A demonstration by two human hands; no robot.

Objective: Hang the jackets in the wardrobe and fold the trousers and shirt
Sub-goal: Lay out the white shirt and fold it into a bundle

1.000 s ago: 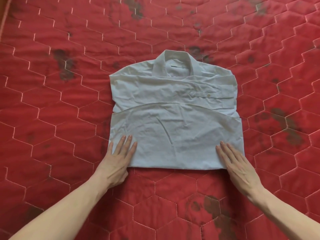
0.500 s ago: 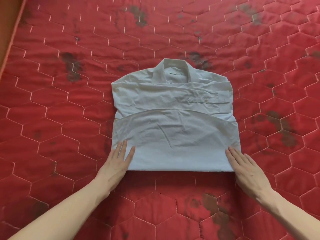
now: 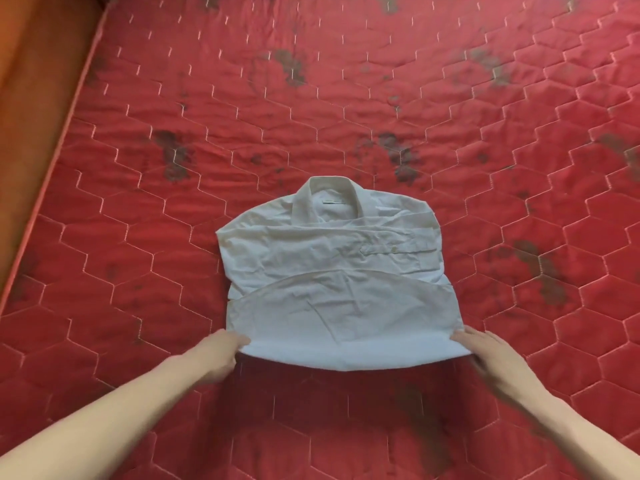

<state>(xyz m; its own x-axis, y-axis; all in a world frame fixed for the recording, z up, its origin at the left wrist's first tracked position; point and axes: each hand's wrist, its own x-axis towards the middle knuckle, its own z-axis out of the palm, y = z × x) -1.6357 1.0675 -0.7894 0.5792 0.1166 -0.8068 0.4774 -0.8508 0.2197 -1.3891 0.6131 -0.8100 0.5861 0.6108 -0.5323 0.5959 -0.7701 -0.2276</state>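
A white shirt lies folded, collar away, on a red quilted mattress. The left hand and right hand each pinch a near corner, lifting that edge (its shadow falls beneath). The collar label is too small to read.

No writing, brand, number or sign can be read anywhere. The white shirt carries a small neck label inside its collar, but it shows only as a thin pale strip, too small and blurred to make out any letters on it.
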